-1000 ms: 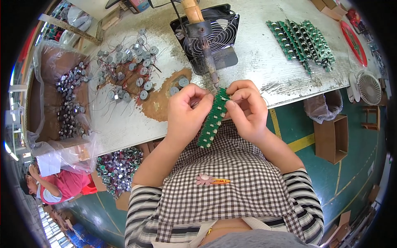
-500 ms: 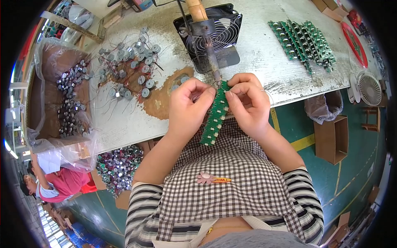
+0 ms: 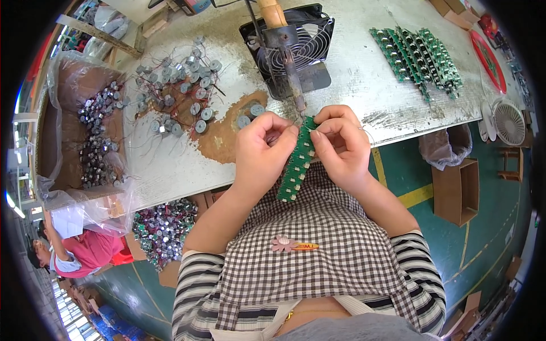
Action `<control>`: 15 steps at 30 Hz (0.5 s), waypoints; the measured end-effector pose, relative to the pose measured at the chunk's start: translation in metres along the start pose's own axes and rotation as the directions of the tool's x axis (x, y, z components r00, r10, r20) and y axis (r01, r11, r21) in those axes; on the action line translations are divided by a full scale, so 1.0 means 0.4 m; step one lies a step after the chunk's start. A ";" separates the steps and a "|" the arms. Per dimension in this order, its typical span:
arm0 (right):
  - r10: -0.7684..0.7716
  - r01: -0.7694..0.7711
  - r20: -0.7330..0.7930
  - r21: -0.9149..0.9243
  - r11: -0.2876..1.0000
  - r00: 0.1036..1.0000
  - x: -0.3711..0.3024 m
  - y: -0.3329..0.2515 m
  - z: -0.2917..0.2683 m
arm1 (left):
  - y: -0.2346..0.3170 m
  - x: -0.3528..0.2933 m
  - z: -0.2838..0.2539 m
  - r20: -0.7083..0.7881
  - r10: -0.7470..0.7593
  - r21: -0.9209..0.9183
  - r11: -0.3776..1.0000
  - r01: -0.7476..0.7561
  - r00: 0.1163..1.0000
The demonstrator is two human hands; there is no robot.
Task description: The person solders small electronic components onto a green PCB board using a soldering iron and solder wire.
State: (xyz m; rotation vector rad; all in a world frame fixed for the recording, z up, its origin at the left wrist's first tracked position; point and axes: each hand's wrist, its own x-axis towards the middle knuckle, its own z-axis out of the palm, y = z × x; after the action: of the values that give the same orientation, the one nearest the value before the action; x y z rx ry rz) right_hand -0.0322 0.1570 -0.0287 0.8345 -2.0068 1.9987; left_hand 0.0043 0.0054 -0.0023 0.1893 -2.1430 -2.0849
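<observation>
A long green circuit board strip [image 3: 296,162] with small pale components along it hangs tilted between my hands, its lower end over my apron. My left hand [image 3: 263,150] is closed, thumb and forefinger pinched at the strip's upper left edge; something greyish shows partly inside the curled fingers. My right hand [image 3: 345,145] pinches at the upper right edge, and a thin wire runs out beside it. Just above the strip's top end is the tip of a soldering iron [image 3: 293,79] with a wooden handle, fixed pointing down. Fingertips hide part of the strip's upper end.
A black fan [image 3: 315,34] stands behind the iron. Small wired motors [image 3: 182,85] lie to the left, with more in a plastic-lined box [image 3: 51,142]. Several circuit strips [image 3: 418,62] are stacked at right. Another person [image 3: 85,253] is at far left. A carton [image 3: 458,193] stands on the floor.
Both hands and the strip have shifted very slightly down, a little away from the iron's tip. Two motors behind my left hand now show more fully.
</observation>
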 end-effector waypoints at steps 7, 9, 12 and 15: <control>0.067 -0.060 -0.054 0.130 0.990 0.996 -0.006 0.002 0.005 | -0.003 0.005 -0.009 0.072 0.010 0.064 0.998 -0.015 0.997; 0.046 -0.044 -0.042 0.060 0.997 0.998 -0.005 0.002 0.006 | -0.001 0.009 -0.009 0.080 0.003 0.081 0.997 -0.010 0.997; 0.030 -0.030 -0.034 -0.007 1.000 0.999 0.002 -0.003 0.007 | 0.002 0.015 -0.007 0.077 0.014 0.076 0.997 -0.020 0.997; -0.067 0.064 -0.014 -0.117 0.991 0.998 0.022 -0.011 0.004 | 0.004 0.020 -0.012 0.070 0.002 0.064 0.998 -0.006 0.998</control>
State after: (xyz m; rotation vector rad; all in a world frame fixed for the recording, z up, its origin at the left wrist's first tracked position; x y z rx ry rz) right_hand -0.0367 0.1537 -0.0206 0.8421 -2.0363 1.8280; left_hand -0.0027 -0.0008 -0.0003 0.1203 -2.2505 -2.0510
